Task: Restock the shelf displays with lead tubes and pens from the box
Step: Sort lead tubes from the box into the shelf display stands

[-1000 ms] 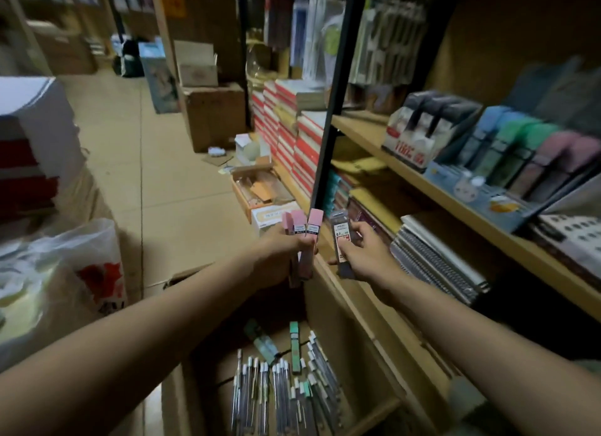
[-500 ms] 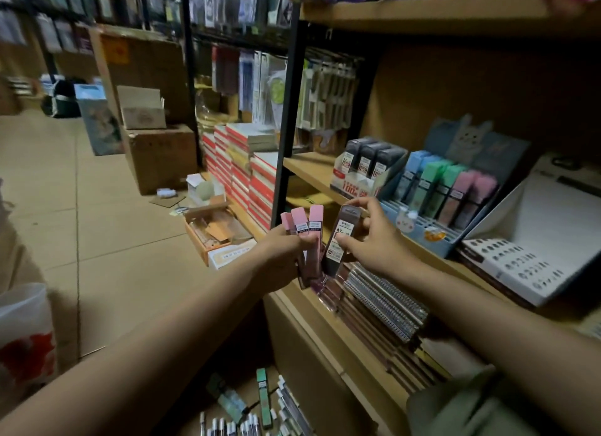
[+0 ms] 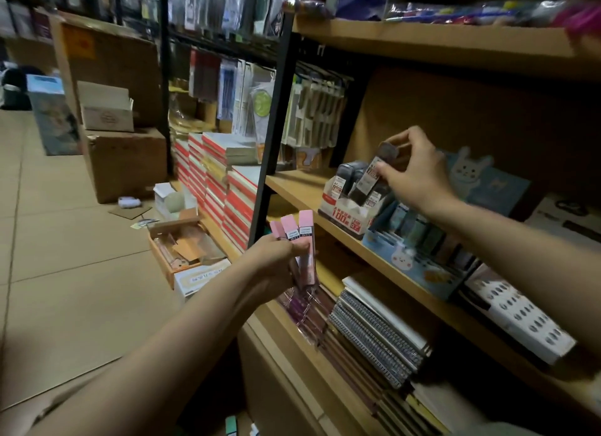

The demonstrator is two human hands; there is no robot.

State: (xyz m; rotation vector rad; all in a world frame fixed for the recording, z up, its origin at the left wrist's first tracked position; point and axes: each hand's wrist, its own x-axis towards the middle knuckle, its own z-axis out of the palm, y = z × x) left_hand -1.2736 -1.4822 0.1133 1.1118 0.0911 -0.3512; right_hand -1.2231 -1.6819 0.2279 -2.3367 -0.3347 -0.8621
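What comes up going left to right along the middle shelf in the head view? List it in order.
Stacked red-and-white books → red-and-white display box of dark lead tubes → right hand holding a dark lead tube over it → blue bunny display → white dotted box.

Right hand [image 3: 419, 172] now raised from beside the pink tubes [image 3: 297, 240] up to the red-and-white display box [image 3: 349, 213] on the shelf [image 3: 299, 188], dark tube [image 3: 374, 172] pinched above its slots.

Dim warm indoor light, deep shadow under the shelves, soft motion blur, wide-angle bending at edges.
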